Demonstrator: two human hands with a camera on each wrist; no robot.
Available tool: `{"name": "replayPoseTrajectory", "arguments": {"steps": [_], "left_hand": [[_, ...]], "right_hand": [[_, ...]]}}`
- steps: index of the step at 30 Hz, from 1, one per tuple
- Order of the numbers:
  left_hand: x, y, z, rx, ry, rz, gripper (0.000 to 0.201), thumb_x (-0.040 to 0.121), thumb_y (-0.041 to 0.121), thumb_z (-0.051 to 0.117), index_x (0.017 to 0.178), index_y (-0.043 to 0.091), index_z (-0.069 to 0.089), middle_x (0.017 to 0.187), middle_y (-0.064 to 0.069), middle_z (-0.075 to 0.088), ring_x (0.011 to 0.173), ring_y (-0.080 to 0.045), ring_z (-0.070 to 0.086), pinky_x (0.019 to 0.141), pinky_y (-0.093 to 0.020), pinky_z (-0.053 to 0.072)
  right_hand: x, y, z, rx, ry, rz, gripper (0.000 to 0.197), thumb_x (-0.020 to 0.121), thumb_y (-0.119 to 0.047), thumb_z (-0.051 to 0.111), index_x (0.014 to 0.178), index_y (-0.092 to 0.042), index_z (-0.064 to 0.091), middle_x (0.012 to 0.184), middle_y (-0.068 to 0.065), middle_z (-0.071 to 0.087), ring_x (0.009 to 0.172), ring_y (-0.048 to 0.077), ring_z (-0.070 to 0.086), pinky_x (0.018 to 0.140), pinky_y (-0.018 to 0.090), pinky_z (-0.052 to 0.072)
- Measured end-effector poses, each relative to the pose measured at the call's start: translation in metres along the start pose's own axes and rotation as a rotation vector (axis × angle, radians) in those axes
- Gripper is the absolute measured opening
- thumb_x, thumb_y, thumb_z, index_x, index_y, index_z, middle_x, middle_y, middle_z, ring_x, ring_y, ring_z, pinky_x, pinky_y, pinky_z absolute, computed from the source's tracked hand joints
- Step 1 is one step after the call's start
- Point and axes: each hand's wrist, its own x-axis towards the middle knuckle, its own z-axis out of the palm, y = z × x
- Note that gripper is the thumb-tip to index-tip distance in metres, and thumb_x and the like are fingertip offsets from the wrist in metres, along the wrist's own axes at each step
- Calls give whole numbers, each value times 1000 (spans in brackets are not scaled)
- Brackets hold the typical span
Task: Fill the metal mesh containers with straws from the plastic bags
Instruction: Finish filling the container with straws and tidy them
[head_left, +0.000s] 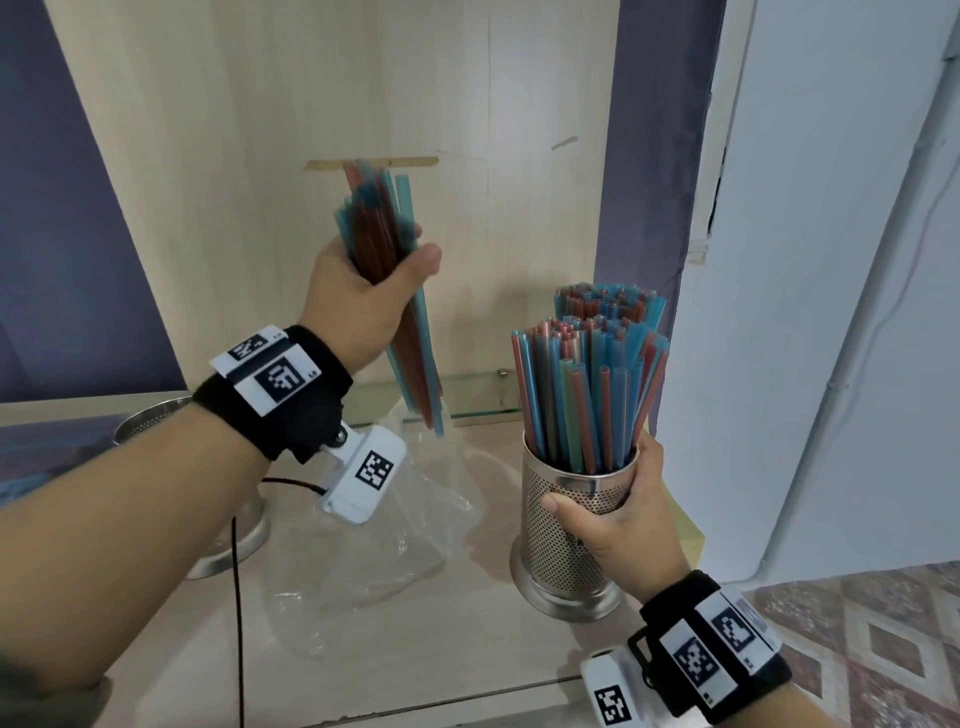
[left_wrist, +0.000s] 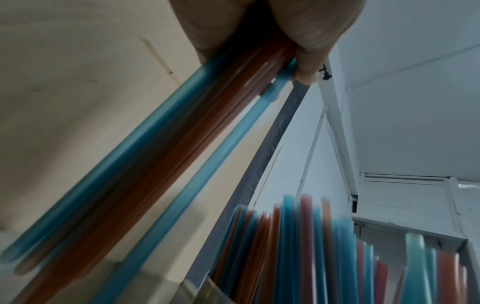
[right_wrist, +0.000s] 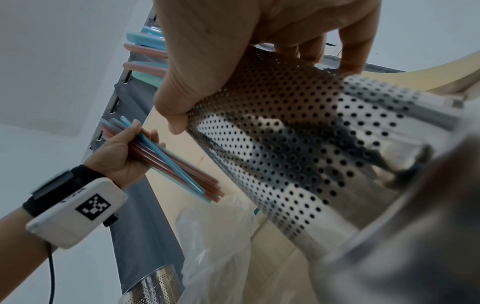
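Left grip (head_left: 358, 296) raised, curled tight, right grip (head_left: 618, 525) lower, curled tight
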Motion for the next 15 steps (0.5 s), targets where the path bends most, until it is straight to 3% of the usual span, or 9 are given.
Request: {"name": "replayPoseTrajectory", "arguments": {"steps": [2, 6, 10, 15], "left_hand": [[6, 11, -2, -11, -4, 35, 23, 77, 42, 72, 89, 24, 64, 80, 5, 72, 82, -15, 68, 84, -33, 55], [19, 36, -6, -25, 13, 104, 16, 83, 36, 69, 88, 22, 63, 74, 10, 72, 77, -10, 67, 84, -33, 54], [32, 64, -10, -198, 45, 105, 9, 85, 28, 71, 85, 22, 65, 73, 6, 70, 83, -19, 66, 90, -46, 54], [20, 93, -1, -467, -16, 35, 8, 94, 14, 62, 86, 13, 58, 71, 6, 63, 74, -14, 62, 78, -33, 51]], "right_hand": [[0, -1, 0, -3, 2, 0, 93, 54, -39, 89, 124, -52, 29, 117, -36, 54, 117, -5, 55, 89, 9, 48], [0, -2, 0, 2, 0, -14, 92, 56, -33, 91, 125, -48, 32, 117, -36, 55, 116, -6, 56, 89, 9, 47], [1, -1, 0, 2, 5, -23, 92, 57, -31, 92, 125, -47, 33, 117, -33, 57, 115, -4, 57, 91, 11, 48], [0, 0, 0, 7, 4, -15, 98, 55, -37, 95, 131, -43, 34, 121, -27, 58, 118, -1, 57, 94, 17, 48]]}}
